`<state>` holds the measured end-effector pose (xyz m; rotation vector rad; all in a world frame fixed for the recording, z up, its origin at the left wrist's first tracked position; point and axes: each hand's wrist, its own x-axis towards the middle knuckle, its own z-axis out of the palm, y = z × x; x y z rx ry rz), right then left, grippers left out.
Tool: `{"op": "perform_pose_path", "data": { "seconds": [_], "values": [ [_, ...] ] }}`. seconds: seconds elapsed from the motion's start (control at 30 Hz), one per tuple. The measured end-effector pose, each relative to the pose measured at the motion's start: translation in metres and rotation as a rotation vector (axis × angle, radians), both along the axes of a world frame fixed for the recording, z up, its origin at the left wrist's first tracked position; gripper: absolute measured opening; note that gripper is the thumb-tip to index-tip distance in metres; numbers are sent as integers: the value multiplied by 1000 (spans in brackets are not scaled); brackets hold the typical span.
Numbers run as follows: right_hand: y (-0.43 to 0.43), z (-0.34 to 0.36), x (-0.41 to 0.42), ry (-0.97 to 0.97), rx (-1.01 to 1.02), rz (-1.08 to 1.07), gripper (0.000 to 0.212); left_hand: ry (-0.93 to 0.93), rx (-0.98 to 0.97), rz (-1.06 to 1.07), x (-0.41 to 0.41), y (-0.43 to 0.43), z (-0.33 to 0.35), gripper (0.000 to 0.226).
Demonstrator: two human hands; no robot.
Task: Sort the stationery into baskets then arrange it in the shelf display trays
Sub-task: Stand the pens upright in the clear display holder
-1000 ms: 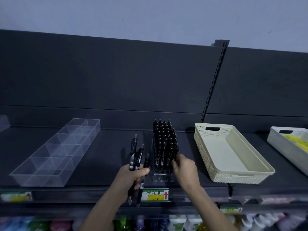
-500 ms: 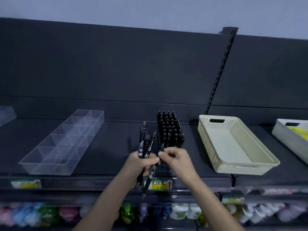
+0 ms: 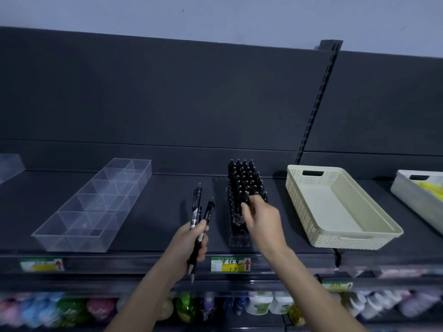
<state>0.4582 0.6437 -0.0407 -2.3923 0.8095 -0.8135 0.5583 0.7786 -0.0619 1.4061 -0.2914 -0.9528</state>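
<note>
My left grip [image 3: 191,240] is closed round a few black pens [image 3: 197,207]. They stand almost straight up, tips down, button ends up. Just to its right, my right grip [image 3: 261,221] curls its fingers at the tops of the upright pens [image 3: 243,180] in the clear rack [image 3: 239,242]. I cannot tell if it holds one. A cream basket [image 3: 299,207] sits further right.

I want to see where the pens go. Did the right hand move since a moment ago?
Yes. The right hand left the pens in the left hand and went right and back, over the pen rack.
</note>
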Motion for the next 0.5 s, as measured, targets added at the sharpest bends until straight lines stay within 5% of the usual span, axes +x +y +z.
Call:
{"op": "perform_pose_path", "data": {
  "seconds": [0.5],
  "values": [
    [8,-29,8,230,22,-129,24,20,-85,-14,-2,7,-2,9]
  ]
}}
